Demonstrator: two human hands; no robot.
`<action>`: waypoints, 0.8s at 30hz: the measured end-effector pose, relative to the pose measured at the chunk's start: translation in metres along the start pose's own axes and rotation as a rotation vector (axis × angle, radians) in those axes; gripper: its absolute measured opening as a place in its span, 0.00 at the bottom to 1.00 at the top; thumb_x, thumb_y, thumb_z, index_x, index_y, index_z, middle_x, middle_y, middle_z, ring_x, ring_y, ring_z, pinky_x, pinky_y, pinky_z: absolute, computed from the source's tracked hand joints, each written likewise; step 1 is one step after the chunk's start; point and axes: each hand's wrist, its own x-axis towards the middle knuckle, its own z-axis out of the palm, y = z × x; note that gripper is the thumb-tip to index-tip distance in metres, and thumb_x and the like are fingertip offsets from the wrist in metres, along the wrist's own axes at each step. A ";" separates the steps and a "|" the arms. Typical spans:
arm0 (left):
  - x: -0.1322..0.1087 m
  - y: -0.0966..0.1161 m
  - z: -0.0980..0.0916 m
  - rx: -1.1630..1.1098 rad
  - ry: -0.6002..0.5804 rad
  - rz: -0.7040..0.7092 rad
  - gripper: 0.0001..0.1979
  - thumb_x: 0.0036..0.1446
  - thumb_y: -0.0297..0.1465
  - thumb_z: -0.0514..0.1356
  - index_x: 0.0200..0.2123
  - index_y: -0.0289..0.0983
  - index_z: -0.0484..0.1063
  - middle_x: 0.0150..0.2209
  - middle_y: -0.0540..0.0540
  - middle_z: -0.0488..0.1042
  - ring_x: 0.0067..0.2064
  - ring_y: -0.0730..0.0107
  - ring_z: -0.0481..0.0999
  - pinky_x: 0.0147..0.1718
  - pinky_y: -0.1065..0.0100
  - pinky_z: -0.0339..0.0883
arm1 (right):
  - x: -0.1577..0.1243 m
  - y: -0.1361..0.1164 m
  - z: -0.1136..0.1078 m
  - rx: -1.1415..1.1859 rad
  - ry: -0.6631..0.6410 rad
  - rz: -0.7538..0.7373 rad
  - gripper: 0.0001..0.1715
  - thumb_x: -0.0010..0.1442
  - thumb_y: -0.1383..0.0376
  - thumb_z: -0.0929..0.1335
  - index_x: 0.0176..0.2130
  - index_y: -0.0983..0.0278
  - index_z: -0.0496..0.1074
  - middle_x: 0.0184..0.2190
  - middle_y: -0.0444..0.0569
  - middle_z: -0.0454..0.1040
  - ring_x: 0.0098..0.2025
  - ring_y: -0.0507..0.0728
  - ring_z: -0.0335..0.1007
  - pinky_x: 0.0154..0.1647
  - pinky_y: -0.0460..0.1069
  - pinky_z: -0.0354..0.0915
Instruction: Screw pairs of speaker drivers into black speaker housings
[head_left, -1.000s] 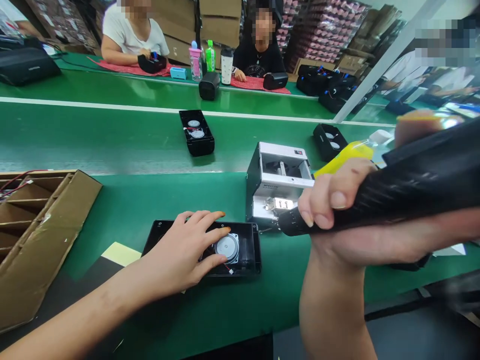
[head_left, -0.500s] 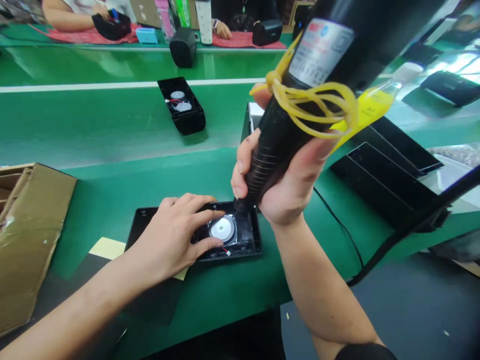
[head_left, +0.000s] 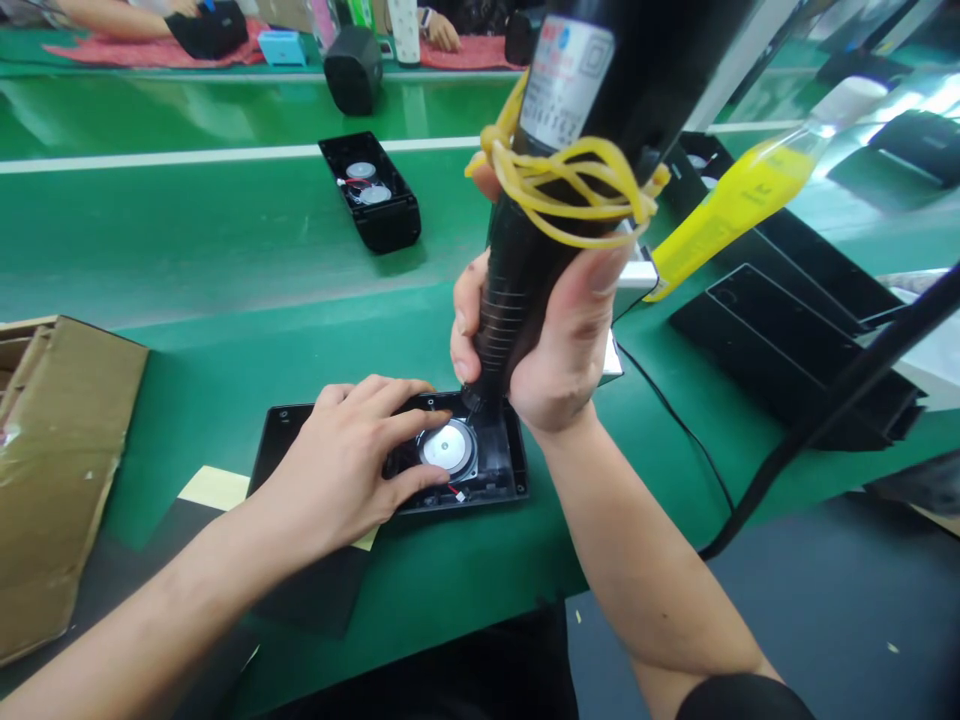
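My right hand (head_left: pixel 562 350) is wrapped round a black electric screwdriver (head_left: pixel 517 270), tilted with its tip down. Yellow rubber bands (head_left: pixel 562 190) are wound about its body, above a white label. The tip reaches into a black speaker housing (head_left: pixel 514 470) lying on the green bench, near the upper right of a round speaker driver (head_left: pixel 448 448). Thumb and index finger of my left hand (head_left: pixel 360 450) hold the driver at its edges, while the palm rests over the housing's left part. A short red lead with a white plug (head_left: pixel 460 495) lies below the driver. The bit's exact contact is hidden.
Another open housing with two drivers (head_left: pixel 371 190) lies on the green belt ahead. A cardboard box (head_left: pixel 67 480) stands left; black panels (head_left: pixel 795 350) and a yellow bottle (head_left: pixel 742 210) are at right. A thick black cable (head_left: pixel 832 410) crosses there. Co-workers' hands (head_left: pixel 441 32) appear opposite.
The screwdriver and my right hand have shifted slightly left in view and stand a little more upright. My left hand keeps its place on the driver. The camera view has shifted slightly.
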 end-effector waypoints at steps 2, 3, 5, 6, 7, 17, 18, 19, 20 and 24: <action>0.000 0.000 0.000 0.001 0.010 0.006 0.21 0.66 0.47 0.66 0.57 0.46 0.78 0.63 0.42 0.76 0.61 0.43 0.75 0.49 0.44 0.67 | 0.000 0.002 -0.001 -0.033 0.000 0.005 0.33 0.64 0.30 0.62 0.35 0.55 0.61 0.25 0.37 0.68 0.17 0.51 0.62 0.15 0.48 0.63; -0.001 0.000 0.001 0.001 0.013 0.009 0.21 0.66 0.48 0.65 0.57 0.46 0.78 0.64 0.41 0.75 0.61 0.43 0.74 0.49 0.44 0.67 | 0.001 0.003 -0.001 -0.046 -0.002 0.000 0.33 0.63 0.29 0.62 0.35 0.54 0.61 0.25 0.37 0.68 0.17 0.51 0.62 0.15 0.48 0.63; -0.001 0.000 0.001 0.002 0.015 0.014 0.21 0.67 0.48 0.65 0.57 0.46 0.78 0.64 0.41 0.75 0.60 0.43 0.74 0.49 0.44 0.67 | 0.001 0.004 -0.002 -0.053 -0.013 -0.014 0.34 0.62 0.28 0.62 0.34 0.54 0.61 0.24 0.37 0.68 0.16 0.51 0.61 0.14 0.49 0.63; -0.001 0.000 0.001 0.002 0.018 0.017 0.21 0.67 0.49 0.64 0.57 0.46 0.78 0.63 0.41 0.75 0.60 0.43 0.75 0.49 0.44 0.67 | 0.001 0.004 -0.002 -0.051 -0.017 -0.014 0.34 0.61 0.28 0.62 0.34 0.54 0.61 0.24 0.37 0.68 0.16 0.51 0.61 0.13 0.49 0.63; -0.001 -0.001 0.001 0.003 0.018 0.018 0.21 0.66 0.49 0.64 0.57 0.46 0.78 0.63 0.41 0.76 0.59 0.44 0.75 0.49 0.44 0.67 | 0.001 0.003 -0.002 -0.047 -0.024 -0.012 0.34 0.61 0.28 0.62 0.34 0.54 0.62 0.24 0.37 0.68 0.16 0.51 0.61 0.13 0.48 0.63; -0.002 -0.003 0.002 -0.012 0.006 0.009 0.21 0.66 0.49 0.65 0.57 0.48 0.78 0.61 0.42 0.76 0.59 0.44 0.75 0.49 0.45 0.66 | 0.001 0.000 -0.004 0.004 -0.052 0.023 0.30 0.63 0.32 0.65 0.38 0.54 0.62 0.25 0.36 0.68 0.17 0.51 0.63 0.15 0.48 0.64; -0.002 -0.003 0.002 -0.010 0.009 0.010 0.21 0.66 0.49 0.64 0.57 0.48 0.78 0.61 0.42 0.76 0.59 0.44 0.75 0.49 0.46 0.66 | 0.002 0.001 -0.005 0.018 -0.072 0.008 0.30 0.63 0.33 0.66 0.38 0.54 0.62 0.24 0.36 0.69 0.17 0.51 0.63 0.15 0.48 0.64; -0.002 -0.003 0.002 -0.008 0.012 0.012 0.21 0.66 0.49 0.64 0.57 0.48 0.78 0.62 0.42 0.76 0.59 0.44 0.75 0.49 0.46 0.66 | 0.002 0.002 -0.006 0.025 -0.090 -0.006 0.30 0.62 0.33 0.67 0.37 0.54 0.62 0.24 0.36 0.69 0.16 0.51 0.63 0.15 0.48 0.64; -0.002 -0.003 0.003 -0.006 0.013 0.015 0.22 0.66 0.50 0.64 0.58 0.48 0.78 0.62 0.42 0.76 0.59 0.44 0.75 0.49 0.46 0.66 | 0.003 0.002 -0.006 0.024 -0.100 -0.016 0.30 0.62 0.33 0.67 0.37 0.54 0.62 0.24 0.36 0.69 0.16 0.51 0.63 0.14 0.47 0.64; -0.002 -0.003 0.004 -0.001 0.017 0.023 0.22 0.66 0.50 0.64 0.58 0.47 0.78 0.63 0.41 0.76 0.60 0.43 0.75 0.48 0.45 0.66 | 0.002 -0.002 -0.005 0.020 -0.056 -0.006 0.30 0.64 0.33 0.65 0.36 0.55 0.62 0.25 0.36 0.68 0.17 0.50 0.63 0.14 0.47 0.63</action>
